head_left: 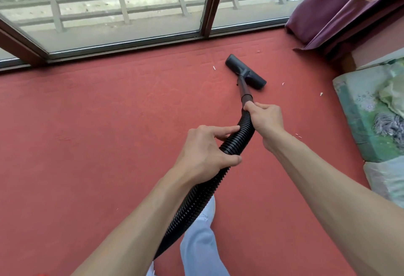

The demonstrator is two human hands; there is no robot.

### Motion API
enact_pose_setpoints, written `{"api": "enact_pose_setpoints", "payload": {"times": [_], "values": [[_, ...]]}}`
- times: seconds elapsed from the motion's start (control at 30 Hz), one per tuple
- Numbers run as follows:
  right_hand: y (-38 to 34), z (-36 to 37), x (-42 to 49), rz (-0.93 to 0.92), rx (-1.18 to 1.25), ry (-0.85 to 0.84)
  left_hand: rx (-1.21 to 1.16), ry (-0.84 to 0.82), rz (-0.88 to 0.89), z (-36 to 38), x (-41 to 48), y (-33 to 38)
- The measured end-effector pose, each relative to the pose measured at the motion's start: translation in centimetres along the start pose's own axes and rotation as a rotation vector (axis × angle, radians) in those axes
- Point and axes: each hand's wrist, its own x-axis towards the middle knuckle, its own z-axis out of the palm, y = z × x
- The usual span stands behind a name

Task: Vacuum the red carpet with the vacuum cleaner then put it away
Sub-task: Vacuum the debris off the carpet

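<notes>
The red carpet [98, 122] covers the floor from the window to the bottom of the view. A black floor nozzle [246, 71] lies flat on it near the window, joined to a dark wand [246, 91]. From the wand a ribbed black hose [196, 199] runs back toward my legs. My right hand [265, 120] grips the hose where it meets the wand. My left hand [205, 151] grips the hose lower down, thumb and fingers wrapped round it. The vacuum cleaner's body is out of view. Small white scraps [214, 68] lie around the nozzle.
A large window with a brown frame [209, 2] borders the carpet at the top. A purple curtain [341, 7] hangs at the top right. A mattress with green floral bedding [371, 112] lies along the right edge. My leg in light trousers [201, 243] stands below the hose.
</notes>
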Motion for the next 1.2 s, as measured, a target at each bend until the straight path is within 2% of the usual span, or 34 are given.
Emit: {"api": "enact_pose_setpoints", "payload": {"times": [0.13, 0.27, 0.5, 0.6, 0.77, 0.9, 1.03, 1.2], "values": [[-0.7, -0.5, -1.0, -0.021, -0.076, -0.010, -0.025, -0.006, -0.021, -0.8, -1.0, 0.5], [-2.1, -0.9, -4.8, -0.019, -0.052, -0.036, -0.043, -0.060, -0.018, -4.0, -4.1, 1.2], [-3.7, 0.5, -10.4, -0.021, -0.089, -0.202, -0.064, -0.146, -0.025, -8.7, -8.8, 1.4], [-5.1, 1.8, -9.3, -0.041, -0.117, -0.203, -0.125, -0.081, -0.043, -8.9, -8.5, 0.9], [-6.9, 4.2, -5.3, -0.062, -0.081, -0.166, -0.183, 0.130, -0.067, -6.7, -4.7, 0.1], [-6.6, 5.7, -2.0, 0.054, 0.089, -0.186, -0.166, 0.216, -0.093, -5.1, -1.9, -0.2], [-6.1, 5.2, -1.0, 0.120, 0.161, -0.231, -0.109, 0.183, -0.105, -4.7, -1.2, 0.2], [-6.6, 2.3, -1.1, 0.093, 0.214, -0.091, -0.060, 0.072, -0.089, -5.2, -0.4, 3.0]]}}
